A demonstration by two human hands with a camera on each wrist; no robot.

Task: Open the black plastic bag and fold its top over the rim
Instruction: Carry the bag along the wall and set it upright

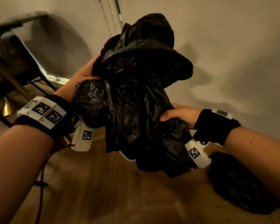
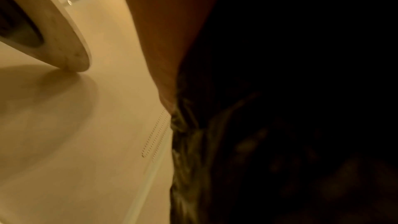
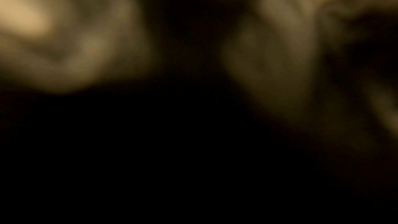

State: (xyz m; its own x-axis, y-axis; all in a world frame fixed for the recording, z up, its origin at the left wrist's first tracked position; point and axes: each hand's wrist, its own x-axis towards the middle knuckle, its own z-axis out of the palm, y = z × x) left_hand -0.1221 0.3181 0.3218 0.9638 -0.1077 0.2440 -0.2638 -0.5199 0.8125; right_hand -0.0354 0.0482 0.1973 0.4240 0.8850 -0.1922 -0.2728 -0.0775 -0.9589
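A crumpled black plastic bag (image 1: 136,88) hangs in the air between my hands, bunched and not spread. My left hand (image 1: 86,70) grips its upper left part, fingers buried in the plastic. My right hand (image 1: 179,113) grips a gathered fold lower on the right, thumb over the plastic. In the left wrist view the bag (image 2: 280,108) fills the dark right half beside my left hand (image 2: 168,31). The right wrist view is dark and blurred. No rim or bin shows clearly.
Wooden floor (image 1: 95,183) lies below. A plain wall (image 1: 233,46) with hanging bead cords (image 1: 107,18) stands behind. A dark chair and gold table leg (image 1: 11,78) are at the left. Another black bundle (image 1: 238,183) lies under my right forearm. A cable (image 1: 40,183) trails from the left wrist.
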